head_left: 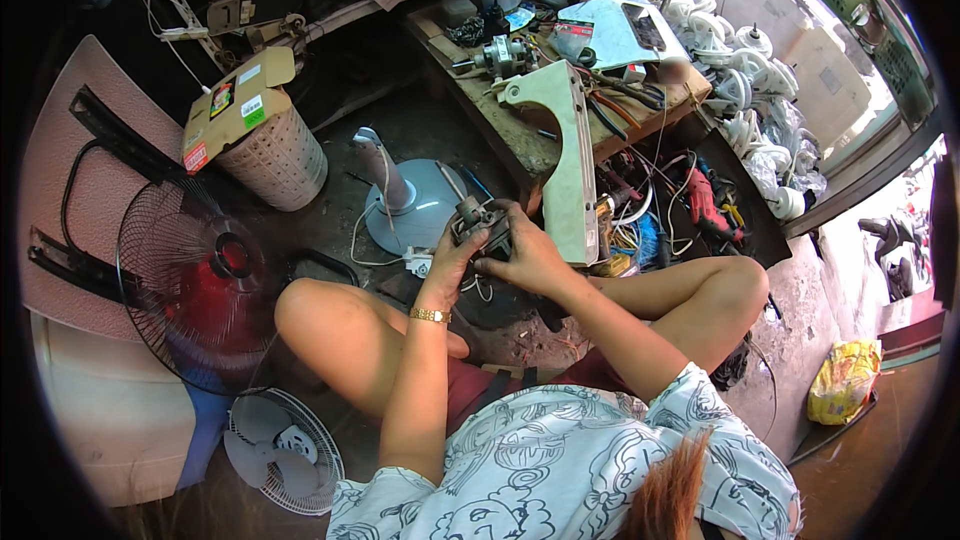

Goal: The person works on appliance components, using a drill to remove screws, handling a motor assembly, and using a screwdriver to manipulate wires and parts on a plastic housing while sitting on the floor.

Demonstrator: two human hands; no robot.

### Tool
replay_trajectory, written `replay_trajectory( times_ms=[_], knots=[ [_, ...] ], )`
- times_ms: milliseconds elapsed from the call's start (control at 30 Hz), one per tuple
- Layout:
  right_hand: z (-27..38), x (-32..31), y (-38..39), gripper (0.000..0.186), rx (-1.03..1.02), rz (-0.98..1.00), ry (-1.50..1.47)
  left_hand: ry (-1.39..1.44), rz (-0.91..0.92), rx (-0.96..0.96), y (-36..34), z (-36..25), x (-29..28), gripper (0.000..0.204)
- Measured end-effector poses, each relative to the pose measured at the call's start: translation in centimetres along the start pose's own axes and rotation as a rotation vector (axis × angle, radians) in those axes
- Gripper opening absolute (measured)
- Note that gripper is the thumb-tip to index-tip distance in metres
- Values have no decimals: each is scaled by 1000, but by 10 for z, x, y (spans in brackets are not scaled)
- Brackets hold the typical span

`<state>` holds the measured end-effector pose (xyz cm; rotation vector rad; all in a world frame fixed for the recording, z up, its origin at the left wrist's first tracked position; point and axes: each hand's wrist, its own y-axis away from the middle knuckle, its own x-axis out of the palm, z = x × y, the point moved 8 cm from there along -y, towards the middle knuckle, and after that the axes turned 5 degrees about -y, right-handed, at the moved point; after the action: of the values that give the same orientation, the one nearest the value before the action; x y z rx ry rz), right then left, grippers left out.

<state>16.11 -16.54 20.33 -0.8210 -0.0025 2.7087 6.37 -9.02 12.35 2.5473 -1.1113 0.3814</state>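
In front of me, between my bent knees, my left hand [450, 258] and my right hand [522, 250] grip a small dark metal motor [480, 227] with a grey cylindrical housing on top and a thin shaft sticking up toward the upper left. My fingers wrap round it and hide part of it. Just beyond it stands a pale blue fan base [408, 211] with a short upright post and a white cable. A cream curved plastic panel [570, 190] leans by the bench to the right of my hands.
A wooden bench [505, 148] holds pliers and parts. Power tools [710, 202] and cables lie right, below heaped white fan housings [750, 75]. A carton-topped basket [270, 155], black wire fan guard [180, 280] and white fan [280, 450] sit left. A yellow bag [843, 383] lies right.
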Motion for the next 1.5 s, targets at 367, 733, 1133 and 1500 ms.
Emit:
replay_trajectory(
  times_ms=[367, 733, 1133, 1500],
  knots=[
    [-130, -175, -98, 110, 359, -566, 278, 262, -215, -96, -25, 28, -20, 37],
    [-172, -146, -132, 101, 336, -625, -92, 250, -316, -173, -57, 87, -53, 47],
    [-132, -201, -99, 85, 173, -624, -679, 274, -401, -222, -72, 100, -66, 50],
    [-135, -289, -119, 79, 11, -704, -551, 279, -370, -203, -83, 96, -60, 49]
  ],
)
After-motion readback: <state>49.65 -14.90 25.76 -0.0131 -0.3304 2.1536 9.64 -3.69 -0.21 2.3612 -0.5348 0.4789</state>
